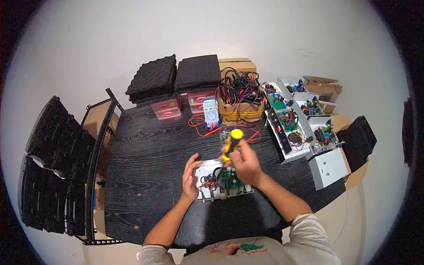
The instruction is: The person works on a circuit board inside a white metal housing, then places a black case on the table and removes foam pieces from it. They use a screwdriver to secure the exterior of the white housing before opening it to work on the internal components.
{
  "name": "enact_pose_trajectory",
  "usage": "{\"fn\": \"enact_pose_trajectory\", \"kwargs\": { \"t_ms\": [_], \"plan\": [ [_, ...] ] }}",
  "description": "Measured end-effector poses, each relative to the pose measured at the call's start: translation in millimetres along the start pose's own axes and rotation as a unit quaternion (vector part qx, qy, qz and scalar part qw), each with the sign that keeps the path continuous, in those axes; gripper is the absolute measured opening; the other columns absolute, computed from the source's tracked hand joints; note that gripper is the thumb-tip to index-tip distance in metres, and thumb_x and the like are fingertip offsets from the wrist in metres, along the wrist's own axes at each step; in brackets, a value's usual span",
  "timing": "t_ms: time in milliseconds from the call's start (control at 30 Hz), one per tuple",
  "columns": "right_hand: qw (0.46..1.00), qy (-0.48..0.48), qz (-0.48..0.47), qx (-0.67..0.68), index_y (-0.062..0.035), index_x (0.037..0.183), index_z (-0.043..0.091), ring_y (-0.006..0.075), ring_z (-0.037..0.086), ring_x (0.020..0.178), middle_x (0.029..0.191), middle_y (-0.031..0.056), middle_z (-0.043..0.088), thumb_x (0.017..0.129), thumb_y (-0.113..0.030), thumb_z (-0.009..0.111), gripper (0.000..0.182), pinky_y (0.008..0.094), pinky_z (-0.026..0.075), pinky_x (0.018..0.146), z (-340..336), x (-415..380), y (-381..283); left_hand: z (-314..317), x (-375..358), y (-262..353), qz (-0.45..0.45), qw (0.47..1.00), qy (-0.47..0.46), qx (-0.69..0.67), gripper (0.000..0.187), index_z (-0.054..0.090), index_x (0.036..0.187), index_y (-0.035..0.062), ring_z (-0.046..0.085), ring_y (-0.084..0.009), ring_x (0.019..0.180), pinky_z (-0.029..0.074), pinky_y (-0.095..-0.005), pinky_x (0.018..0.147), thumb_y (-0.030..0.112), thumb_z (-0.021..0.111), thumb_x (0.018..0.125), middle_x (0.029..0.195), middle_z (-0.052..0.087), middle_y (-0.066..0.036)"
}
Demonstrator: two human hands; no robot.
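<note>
A white metal case (205, 168) lies open on the black table in front of me. Inside it are a green circuit board (230, 178) on the right and red, orange and black wires (210, 181) on the left. My left hand (190, 180) rests against the case's left side, its fingers apart. In my right hand (245, 164) is a yellow and black screwdriver (236, 138), handle end up, its shaft pointing down into the case over the board's left edge. The fist hides part of the handle, and the tip's exact contact cannot be made out.
A blue and white multimeter (211, 114) with red leads stands beyond the case. Behind are a cardboard box of tangled cables (242, 112), red drawers (167, 108) and black foam (152, 77). More white cases with boards (289, 117) crowd the right. A black metal rack (91, 190) edges the left.
</note>
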State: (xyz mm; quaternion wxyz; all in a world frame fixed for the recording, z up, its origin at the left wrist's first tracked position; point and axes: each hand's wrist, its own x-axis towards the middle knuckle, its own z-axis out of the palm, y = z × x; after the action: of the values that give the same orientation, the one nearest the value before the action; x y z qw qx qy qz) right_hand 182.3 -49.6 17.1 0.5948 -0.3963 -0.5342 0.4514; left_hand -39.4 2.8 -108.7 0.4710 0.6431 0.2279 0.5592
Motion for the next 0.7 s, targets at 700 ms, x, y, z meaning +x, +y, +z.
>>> {"fn": "enact_pose_trajectory", "kwargs": {
  "t_ms": [700],
  "plan": [
    [0.985, -0.092, -0.028, -0.142, 0.0044, 0.135, 0.049, 0.0162, 0.068, 0.095, 0.116, 0.0123, 0.066, 0.107, -0.008, 0.046, 0.031, 0.0304, 0.060, 0.078, 18.8, 12.6, 38.8, -5.7, -1.2, 10.7, -0.014, 0.997, -0.013, 0.077, 0.059, 0.065, 0.127, -0.0010, 0.042, -0.0391, 0.146, 0.030, -0.0485, 0.119, 0.048, 0.042, 0.103, 0.157, 0.043, -0.027]
  ]
}}
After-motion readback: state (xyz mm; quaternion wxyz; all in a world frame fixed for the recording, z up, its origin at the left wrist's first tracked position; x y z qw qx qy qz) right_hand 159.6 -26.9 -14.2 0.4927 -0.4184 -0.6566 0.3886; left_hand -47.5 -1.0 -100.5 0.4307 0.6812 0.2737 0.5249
